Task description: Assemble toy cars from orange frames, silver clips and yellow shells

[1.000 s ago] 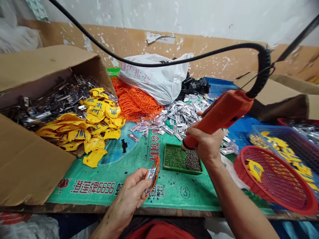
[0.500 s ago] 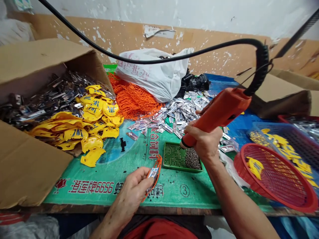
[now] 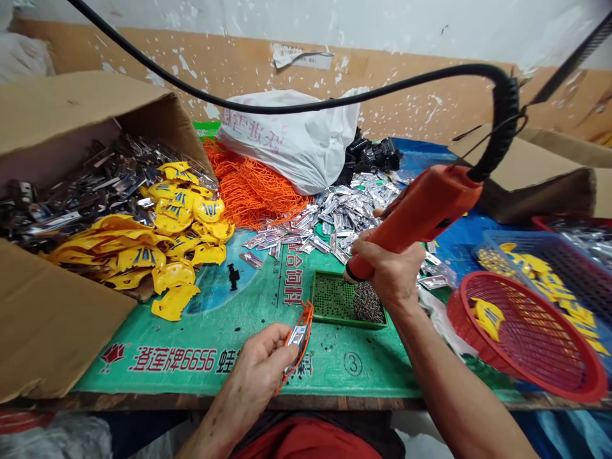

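Observation:
My left hand is closed in a pinch on a small part, a shiny metal plate with a thin orange plastic strip along it. Wrapped around an orange-red electric screwdriver, my right hand holds it slanted, tip down to the left. The screwdriver's tip is over a green perforated tray; whether it touches anything there I cannot tell. Small dark screws lie heaped in the tray's right end, partly behind my right hand.
Yellow plastic pieces and metal parts spill from a cardboard box at left. Orange strips, a white bag and silver plates lie behind. A red basket stands at right. A black cable hangs across.
Both hands keep their grips. My left hand, with the metal plate and orange strip, has shifted very slightly right; the screwdriver stays over the tray. The view has moved a little.

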Tool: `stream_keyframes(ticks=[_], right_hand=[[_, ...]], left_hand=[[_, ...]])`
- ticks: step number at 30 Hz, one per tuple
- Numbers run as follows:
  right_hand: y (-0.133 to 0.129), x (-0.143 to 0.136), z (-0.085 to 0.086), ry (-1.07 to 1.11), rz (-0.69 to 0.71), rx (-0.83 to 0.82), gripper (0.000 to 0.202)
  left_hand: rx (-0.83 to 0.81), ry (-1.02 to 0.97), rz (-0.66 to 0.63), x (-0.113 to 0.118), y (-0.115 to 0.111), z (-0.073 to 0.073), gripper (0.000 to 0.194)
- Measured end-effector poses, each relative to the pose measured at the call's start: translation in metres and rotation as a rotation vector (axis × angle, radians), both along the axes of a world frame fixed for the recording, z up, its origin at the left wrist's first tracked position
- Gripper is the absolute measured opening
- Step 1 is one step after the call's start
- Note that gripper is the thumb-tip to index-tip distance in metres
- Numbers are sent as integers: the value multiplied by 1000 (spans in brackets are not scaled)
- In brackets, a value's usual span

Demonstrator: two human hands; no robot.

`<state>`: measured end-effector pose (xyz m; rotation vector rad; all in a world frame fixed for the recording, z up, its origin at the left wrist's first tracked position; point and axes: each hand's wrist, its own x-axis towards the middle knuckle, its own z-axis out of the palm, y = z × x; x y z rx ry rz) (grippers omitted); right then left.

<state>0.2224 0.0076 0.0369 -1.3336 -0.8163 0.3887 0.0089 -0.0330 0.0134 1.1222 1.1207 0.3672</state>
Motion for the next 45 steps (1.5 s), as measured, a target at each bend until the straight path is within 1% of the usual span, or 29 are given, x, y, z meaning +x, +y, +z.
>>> stream_keyframes(ticks=[2,8,14,18,21,25,26,30,33,35,37,40,43,45], right_hand=[[-1,-1,2,-1,-2,0,28],[-1,-2,2,-26,8,7,31],[0,-1,-4,-54,-5,16,21],[0,-2,-6,-53,8,33,25],[0,-3,-5,-44,13,29,22],[0,-3,-3,-13,9,34,33],[0,-3,-3,-5,11,34,32],[0,3,0,8,-2,51,18],[-4,5,11,13,0,113,16],[-12,1,25,63,65,198,25],[-23,-8,41,142,173,269,35],[-44,-27,59,220,337,283,39],[-59,-45,63,255,464,257,43],[-64,-56,60,263,500,227,48]], left_hand=[[8,-6,-3,1,0,-1,19],[14,-6,-20,1,-1,-2,18],[15,-12,-58,-1,2,-3,19],[30,-3,-56,0,2,-4,20],[59,-11,-63,-1,1,-7,20],[99,-55,-105,-4,0,-9,23],[103,-62,-113,-4,0,-9,24],[111,-49,-132,-3,0,-5,23],[120,-15,-117,0,-1,-1,24],[129,-1,-101,2,-2,1,23],[135,-4,-92,3,-3,3,21],[145,-13,-75,3,-4,4,19],[141,-7,-62,1,-4,3,19],[122,-11,-61,0,-4,0,19]])
